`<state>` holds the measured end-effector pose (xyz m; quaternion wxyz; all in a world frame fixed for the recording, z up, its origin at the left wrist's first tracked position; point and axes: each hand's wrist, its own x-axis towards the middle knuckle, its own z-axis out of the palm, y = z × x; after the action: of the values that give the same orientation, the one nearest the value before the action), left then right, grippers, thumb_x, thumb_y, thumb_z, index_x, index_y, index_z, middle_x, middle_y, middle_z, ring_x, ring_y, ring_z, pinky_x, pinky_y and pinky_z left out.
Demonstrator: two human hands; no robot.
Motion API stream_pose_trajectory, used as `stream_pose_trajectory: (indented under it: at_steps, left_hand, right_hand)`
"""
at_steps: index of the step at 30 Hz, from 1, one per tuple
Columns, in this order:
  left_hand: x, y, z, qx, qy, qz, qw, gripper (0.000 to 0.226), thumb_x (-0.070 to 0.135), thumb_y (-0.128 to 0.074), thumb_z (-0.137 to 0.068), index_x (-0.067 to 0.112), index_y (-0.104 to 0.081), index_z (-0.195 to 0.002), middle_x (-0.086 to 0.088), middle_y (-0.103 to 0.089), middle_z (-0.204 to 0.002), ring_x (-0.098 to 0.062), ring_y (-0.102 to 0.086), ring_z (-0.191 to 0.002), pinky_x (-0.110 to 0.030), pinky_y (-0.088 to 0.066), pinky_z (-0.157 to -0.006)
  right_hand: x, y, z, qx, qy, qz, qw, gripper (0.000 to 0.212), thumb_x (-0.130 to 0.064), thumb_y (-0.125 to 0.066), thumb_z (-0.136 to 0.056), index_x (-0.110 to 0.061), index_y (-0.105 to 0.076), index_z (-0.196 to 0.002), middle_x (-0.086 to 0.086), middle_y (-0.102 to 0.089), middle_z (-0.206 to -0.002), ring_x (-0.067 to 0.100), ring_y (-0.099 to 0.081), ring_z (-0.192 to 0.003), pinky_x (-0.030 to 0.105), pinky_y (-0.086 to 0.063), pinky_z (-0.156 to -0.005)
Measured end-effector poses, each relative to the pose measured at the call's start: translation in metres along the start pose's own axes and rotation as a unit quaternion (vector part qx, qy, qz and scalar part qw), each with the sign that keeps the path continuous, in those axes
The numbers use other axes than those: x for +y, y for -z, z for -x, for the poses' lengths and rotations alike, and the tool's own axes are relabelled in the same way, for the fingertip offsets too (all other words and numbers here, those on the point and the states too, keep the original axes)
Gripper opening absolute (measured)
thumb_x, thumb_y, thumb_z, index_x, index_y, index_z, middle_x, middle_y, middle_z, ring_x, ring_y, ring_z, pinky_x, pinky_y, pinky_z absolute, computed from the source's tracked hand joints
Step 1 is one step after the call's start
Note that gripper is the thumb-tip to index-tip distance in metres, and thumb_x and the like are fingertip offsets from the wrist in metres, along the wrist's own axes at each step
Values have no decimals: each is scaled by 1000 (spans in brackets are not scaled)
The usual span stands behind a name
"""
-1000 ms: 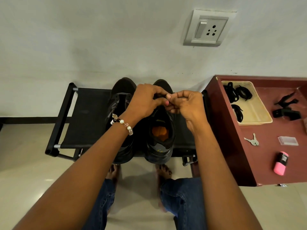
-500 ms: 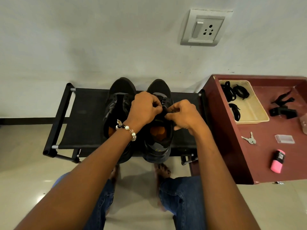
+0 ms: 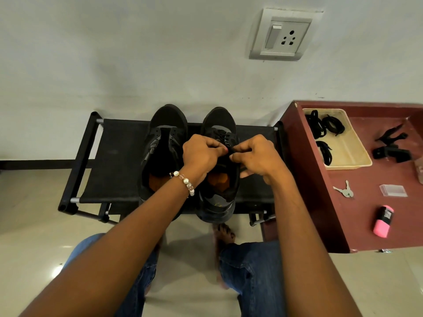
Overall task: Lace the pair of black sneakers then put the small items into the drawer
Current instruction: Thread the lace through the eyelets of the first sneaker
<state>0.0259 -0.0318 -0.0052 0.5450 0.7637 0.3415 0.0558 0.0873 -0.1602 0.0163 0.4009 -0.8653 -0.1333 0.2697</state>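
Both hands meet over the right-hand sneaker [image 3: 218,156], fingers curled in. The left hand [image 3: 200,154] and the right hand [image 3: 255,155] each pinch the black lace [image 3: 229,150] at the shoe's throat, fingertips nearly touching one another; the lace itself is mostly hidden between them. A beaded bracelet [image 3: 184,180] circles the left wrist. The other sneaker [image 3: 163,152] stands just beside, touching, tongue open and unlaced. Both shoes sit toes toward the wall on a low black fabric rack [image 3: 114,161]. To the right, a maroon counter [image 3: 366,225] carries a beige tray [image 3: 352,154] holding spare black laces [image 3: 325,126], with keys [image 3: 344,191], a clear small box [image 3: 393,190], a pink object [image 3: 383,221] and a black clip [image 3: 392,145] lying apart on its surface.
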Motion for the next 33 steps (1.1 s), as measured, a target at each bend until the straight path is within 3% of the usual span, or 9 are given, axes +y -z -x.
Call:
stream_pose_trajectory:
  at_steps: [7,13,15,20,23,26,29,32,33]
  left_hand:
    - [1,-8,6,45,-31,-84,995,4,26,-74,-84,25,-77,-83,6,-72,-83,-10,-65,-79,-30,-56,-71]
    - [-1,-7,5,25,32,15,999,7,21,-77,-81,24,-75,-75,5,-71,-86,-9,-65,-86,-25,-54,-73]
    - [0,-5,4,17,47,23,998,11,20,-78,-79,25,-73,-71,3,-71,-86,-9,-64,-88,-23,-51,-72]
    - [0,-3,1,8,49,12,999,6,22,-79,-78,19,-77,-82,1,-72,-87,-10,-63,-89,-23,-50,-73]
    - [-1,0,3,6,-10,-18,1000,11,24,-80,-77,20,-77,-86,8,-69,-79,-10,-65,-88,-25,-53,-78]
    - [-2,7,4,-7,-78,-85,993,41,32,-84,-71,22,-70,-109,9,-63,-87,-13,-62,-92,-32,-52,-86]
    - [-3,14,9,-1,-137,-207,969,56,40,-81,-71,28,-62,-122,0,-54,-117,-25,-45,-116,-38,-40,-100]
    - [-6,15,17,35,-158,-294,942,60,42,-77,-75,28,-55,-129,-4,-42,-130,-29,-33,-123,-37,-33,-99]
    - [-6,13,19,40,-162,-318,933,62,43,-76,-76,28,-53,-131,-5,-40,-132,-30,-31,-124,-38,-33,-100]
  right_hand:
    - [0,2,1,-13,18,0,1000,9,-6,-70,-87,-10,-77,-92,11,-74,-86,24,-73,-69,39,-62,-64]
    - [5,6,1,-61,8,-64,996,18,-22,-66,-93,-9,-77,-99,3,-74,-95,16,-71,-87,31,-59,-63]
    - [8,4,-2,-35,-14,-100,994,24,-26,-63,-95,-5,-76,-93,6,-74,-93,17,-70,-82,29,-58,-61]
    - [9,-8,-8,65,-63,-162,983,9,-18,-76,-84,-14,-75,-77,4,-71,-72,15,-64,-63,27,-54,-56]
    - [4,-10,-11,90,-86,-172,977,10,-15,-74,-85,-9,-74,-76,9,-73,-78,22,-70,-74,37,-61,-70]
    - [0,-3,-8,128,-94,-241,957,12,-11,-62,-91,-3,-69,-86,11,-71,-83,25,-70,-81,43,-58,-84]
    - [-1,13,-1,178,-62,-407,894,13,-9,-51,-98,-5,-61,-92,12,-67,-80,26,-69,-81,44,-55,-87]
    - [0,27,4,166,18,-655,737,15,-17,-43,-103,-9,-53,-97,11,-67,-74,27,-70,-70,42,-60,-74]
    - [2,28,4,170,36,-684,708,15,-18,-44,-103,-11,-53,-94,8,-63,-67,22,-64,-59,36,-58,-63]
